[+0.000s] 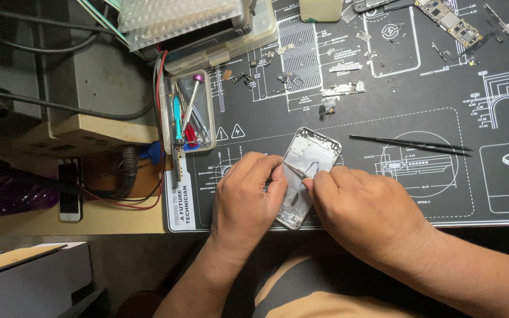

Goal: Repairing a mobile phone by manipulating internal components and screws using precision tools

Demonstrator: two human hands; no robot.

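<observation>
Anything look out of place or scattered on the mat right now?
Mostly orderly. Small screws and metal brackets lie loose across the mat above the phone frame, not in a tray. The left hand steadies the frame; the right hand works a thin tool inside it. Black tweezers lie aside.

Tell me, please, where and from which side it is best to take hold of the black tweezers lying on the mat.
Grip the black tweezers near the middle, probably from above with thumb and finger on the two long sides. They lie flat and apart from the phone frame, and they taper to thin ends, so the ends give less hold.
</observation>
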